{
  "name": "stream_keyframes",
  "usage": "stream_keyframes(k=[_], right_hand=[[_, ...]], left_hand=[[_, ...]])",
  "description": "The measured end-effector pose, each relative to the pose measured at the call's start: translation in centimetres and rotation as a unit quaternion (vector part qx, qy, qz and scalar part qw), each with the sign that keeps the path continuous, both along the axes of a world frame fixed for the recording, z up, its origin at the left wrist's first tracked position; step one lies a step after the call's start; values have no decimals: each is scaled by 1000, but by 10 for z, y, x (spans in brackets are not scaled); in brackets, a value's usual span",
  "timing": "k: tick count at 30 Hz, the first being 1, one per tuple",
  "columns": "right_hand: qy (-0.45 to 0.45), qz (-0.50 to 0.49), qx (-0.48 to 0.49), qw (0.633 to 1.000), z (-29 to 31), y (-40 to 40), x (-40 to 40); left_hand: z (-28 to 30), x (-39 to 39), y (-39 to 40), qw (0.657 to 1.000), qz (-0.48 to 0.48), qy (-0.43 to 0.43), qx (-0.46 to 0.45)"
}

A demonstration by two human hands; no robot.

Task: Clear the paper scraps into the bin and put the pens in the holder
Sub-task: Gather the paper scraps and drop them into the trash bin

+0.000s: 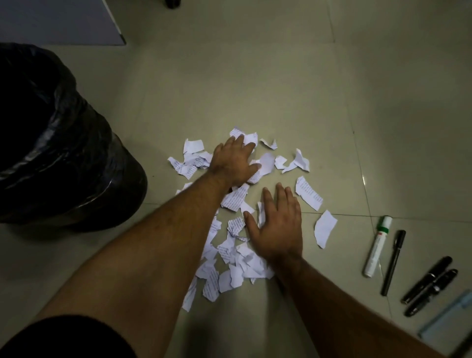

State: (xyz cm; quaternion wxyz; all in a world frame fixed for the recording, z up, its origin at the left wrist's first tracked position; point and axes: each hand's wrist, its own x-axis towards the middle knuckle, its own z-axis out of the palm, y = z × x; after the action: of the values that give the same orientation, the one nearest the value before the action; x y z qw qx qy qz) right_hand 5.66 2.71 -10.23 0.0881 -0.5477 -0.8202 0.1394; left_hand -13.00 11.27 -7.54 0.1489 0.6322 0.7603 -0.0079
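Note:
Torn white paper scraps (231, 260) with printed text lie scattered on the tiled floor in the middle of the view. My left hand (233, 162) lies flat on the far scraps, fingers spread and straight. My right hand (277, 227) presses flat on the nearer scraps, fingers straight. A bin (58, 143) lined with a black bag stands at the left. At the right lie a white marker (377, 246) with a green band, a thin black pen (392, 262) and two thick black pens (430, 286). No holder is visible.
A light blue flat object (449, 320) pokes in at the lower right edge. A grey panel (61, 23) lies at the top left. A dark object (173, 3) shows at the top edge. Bare floor tiles (306, 89) stretch beyond the scraps.

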Motion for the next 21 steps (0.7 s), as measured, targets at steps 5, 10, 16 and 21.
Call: stream_keyframes(k=[5,10,16,21], right_hand=[[17,-10,9,1000,-1,-1,-1],[49,-17,20,998,-3,-2,-1],[94,-21,13,995,-3,1,-1],[138,-30,96,985,-8,-6,3]], left_hand=[[7,35,-65,994,20,59,89],[15,47,-29,979,59,-21,192],[0,70,27,986,-149,-57,54],[-10,19,-39,979,-148,-45,134]])
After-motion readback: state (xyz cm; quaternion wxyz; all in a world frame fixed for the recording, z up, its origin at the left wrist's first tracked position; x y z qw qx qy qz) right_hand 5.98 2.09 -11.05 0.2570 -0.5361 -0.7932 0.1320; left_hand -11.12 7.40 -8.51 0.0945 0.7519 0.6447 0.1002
